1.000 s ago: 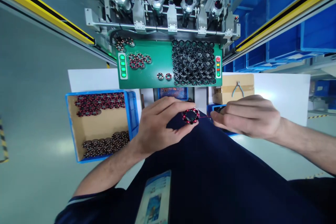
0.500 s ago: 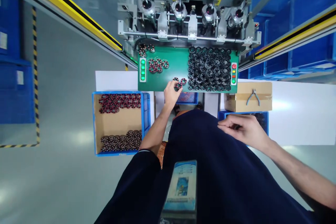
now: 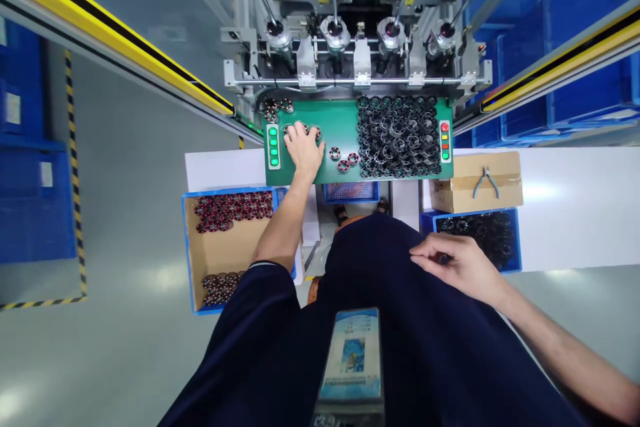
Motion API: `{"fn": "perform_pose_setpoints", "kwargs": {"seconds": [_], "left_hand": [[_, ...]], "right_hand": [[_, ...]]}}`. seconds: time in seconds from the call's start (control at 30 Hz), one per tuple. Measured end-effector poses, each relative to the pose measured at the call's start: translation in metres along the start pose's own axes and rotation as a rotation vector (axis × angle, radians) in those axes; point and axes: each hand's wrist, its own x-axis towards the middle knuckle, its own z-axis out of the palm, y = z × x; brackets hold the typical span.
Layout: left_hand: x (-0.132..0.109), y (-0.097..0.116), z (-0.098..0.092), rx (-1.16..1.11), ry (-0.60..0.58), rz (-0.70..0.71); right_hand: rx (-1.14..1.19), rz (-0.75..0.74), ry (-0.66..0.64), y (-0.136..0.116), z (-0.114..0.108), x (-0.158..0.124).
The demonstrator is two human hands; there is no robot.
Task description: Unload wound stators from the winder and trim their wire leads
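The left hand [image 3: 304, 150] lies over the small cluster of wound rings [image 3: 317, 132] on the green counter [image 3: 341, 120], grip spread. Closing on one ring without dragging its neighbours seems wise. The right hand [image 3: 463, 265] rests on the lap, its grip curled; whether it pinches anything I cannot tell.

Dark navy short-sleeved work garment [image 3: 410, 347]: plain cloth, covers torso and lap. Left sleeve cuff [image 3: 267, 265]: thin pale edging line. Laminated blue-and-white printed card [image 3: 350, 357]: rectangular, hangs at the chest. Forearms, left hand [image 3: 304, 147] and right hand [image 3: 463, 267]: bare.
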Motion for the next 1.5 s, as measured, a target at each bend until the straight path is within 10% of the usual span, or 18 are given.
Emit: {"fn": "perform_pose_setpoints", "kwargs": {"seconds": [0.3, 0.47, 0.77, 1.0, 1.17, 1.37, 1.5], "left_hand": [[-0.040, 0.021, -0.029, -0.226, 0.031, 0.041], [-0.137, 0.088, -0.099, -0.631, 0.109, 0.453], [-0.220, 0.148, -0.209, -0.572, 0.399, 0.792], [-0.219, 0.136, -0.187, -0.536, 0.316, 0.854], [-0.200, 0.121, -0.145, -0.699, -0.019, 0.592], [-0.206, 0.157, -0.188, -1.072, 0.000, 0.546], [-0.208, 0.171, -0.184, -1.188, -0.248, 0.494]], "right_hand": [[0.069, 0.012, 0.110, -0.006, -0.001, 0.002], [0.294, 0.091, 0.404, -0.020, 0.002, 0.036], [0.519, -0.013, 0.190, -0.075, -0.040, 0.034], [0.475, 0.045, 0.208, -0.066, -0.058, 0.021], [0.488, 0.021, 0.215, -0.063, -0.063, 0.012], [0.410, -0.006, 0.239, -0.073, -0.056, 0.015], [0.417, -0.061, 0.238, -0.068, -0.052, 0.014]]}}
